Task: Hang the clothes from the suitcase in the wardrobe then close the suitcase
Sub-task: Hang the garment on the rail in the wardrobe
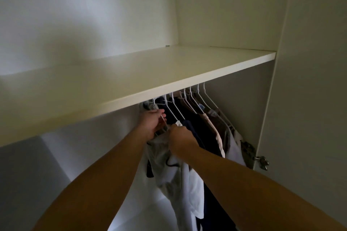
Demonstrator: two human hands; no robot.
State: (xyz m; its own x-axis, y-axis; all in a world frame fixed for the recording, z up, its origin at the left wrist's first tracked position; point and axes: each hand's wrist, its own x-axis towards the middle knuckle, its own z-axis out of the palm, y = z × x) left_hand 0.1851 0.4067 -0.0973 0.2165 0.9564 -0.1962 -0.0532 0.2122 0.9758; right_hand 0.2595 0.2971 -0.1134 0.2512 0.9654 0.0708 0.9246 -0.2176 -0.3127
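Observation:
Inside the wardrobe, a white garment (180,178) with a dark cord hangs on a white wire hanger (163,119) at the left end of the row. My left hand (151,124) grips that hanger just under the shelf. My right hand (181,138) pinches the garment's fabric at the hanger's shoulder. To the right hang several clothes (208,129) on white hangers, dark, beige and white. The rail is hidden behind the shelf. The suitcase is out of view.
A white shelf (169,73) spans the wardrobe right above my hands. The wardrobe's side panel (242,108) stands at the right, with a metal door hinge (262,162) on the door's edge. Left of the hanging clothes is the pale back wall (65,155).

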